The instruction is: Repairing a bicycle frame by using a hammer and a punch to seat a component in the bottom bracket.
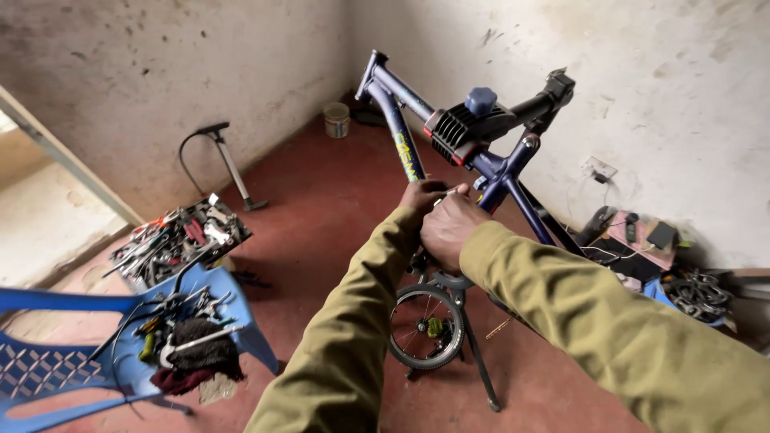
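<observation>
A dark blue bicycle frame (405, 132) is clamped in a black repair-stand clamp (469, 128) with a blue knob. Both my hands meet at the lower part of the frame, near its bottom junction. My left hand (421, 196) grips the frame's down tube from the left. My right hand (449, 224) is closed over a small silver tool or part right beside it; what it holds is mostly hidden. Olive sleeves cover both arms. Below my hands hangs a small spoked wheel (425, 325).
A blue plastic chair (72, 361) at the lower left carries tools and a dark rag. Beyond it stands a crate of tools (180, 236), then a floor pump (228, 164). A small tin (337, 120) sits in the corner. Chains and boxes (666, 265) lie at the right wall.
</observation>
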